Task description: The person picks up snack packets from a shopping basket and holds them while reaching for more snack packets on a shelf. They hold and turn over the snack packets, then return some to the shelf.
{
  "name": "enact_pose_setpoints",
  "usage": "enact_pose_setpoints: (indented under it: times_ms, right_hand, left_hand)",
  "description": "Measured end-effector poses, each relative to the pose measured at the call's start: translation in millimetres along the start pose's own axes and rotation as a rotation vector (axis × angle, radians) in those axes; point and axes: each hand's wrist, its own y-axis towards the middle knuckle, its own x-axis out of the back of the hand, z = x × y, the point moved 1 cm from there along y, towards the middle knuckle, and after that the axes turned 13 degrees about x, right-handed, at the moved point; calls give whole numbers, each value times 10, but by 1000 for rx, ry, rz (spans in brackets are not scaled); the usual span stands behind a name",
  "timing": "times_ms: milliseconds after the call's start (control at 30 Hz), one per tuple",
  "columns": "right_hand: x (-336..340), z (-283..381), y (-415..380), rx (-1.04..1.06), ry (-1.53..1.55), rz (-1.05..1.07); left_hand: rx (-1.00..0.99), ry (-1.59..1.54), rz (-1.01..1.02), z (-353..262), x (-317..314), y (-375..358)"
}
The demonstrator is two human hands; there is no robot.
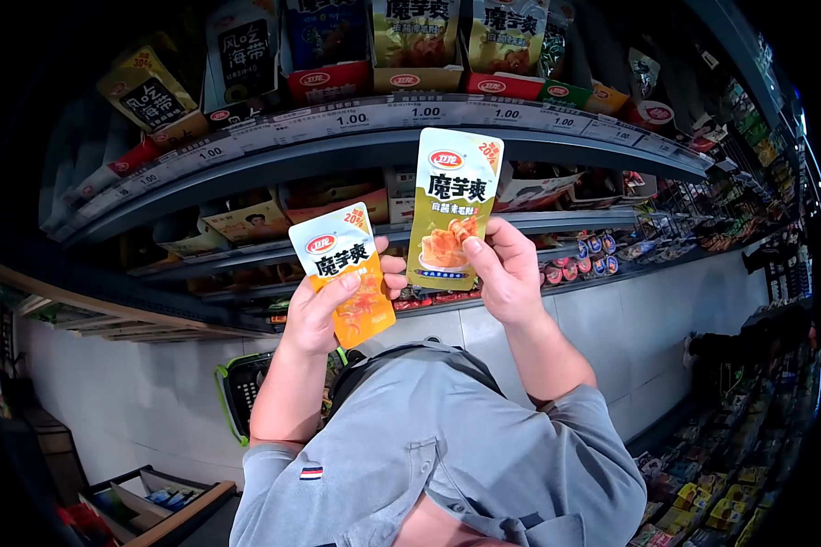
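My left hand point(324, 305) is closed around an orange and white snack packet point(363, 304), thumb across its front and fingertips wrapped behind its right edge. A green and white snack packet point(438, 232) is pinched in my right hand point(509, 273), thumb on its lower right front. Both packets are upright, printed fronts toward me, and the green one is held a little higher. A small gap separates them. They are in front of the store shelf, and the fingers behind each packet are partly hidden.
A shelf edge with price tags point(351, 119) runs across ahead, with boxes of snack packets point(414, 41) above it. Lower shelves hold more boxes and small round cups point(597, 244). A black and green shopping basket point(239, 387) is at my left on the tiled floor point(611, 337).
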Motion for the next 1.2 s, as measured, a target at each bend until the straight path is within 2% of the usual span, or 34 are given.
enact_pose_setpoints:
  times_ms: [300, 433, 500, 1200]
  right_hand:
    - [-70, -28, 64, 23, 5, 57]
    - [-55, -64, 65, 9, 22, 57]
    - [-42, -67, 72, -12, 14, 61]
    - [65, -88, 105, -38, 75, 46]
  left_hand:
    - [-51, -5, 53, -3, 105, 51]
    - [-35, -12, 38, -19, 100, 31]
    - [-40, 13, -73, -35, 5, 22]
    - [-35, -11, -66, 21, -57, 82]
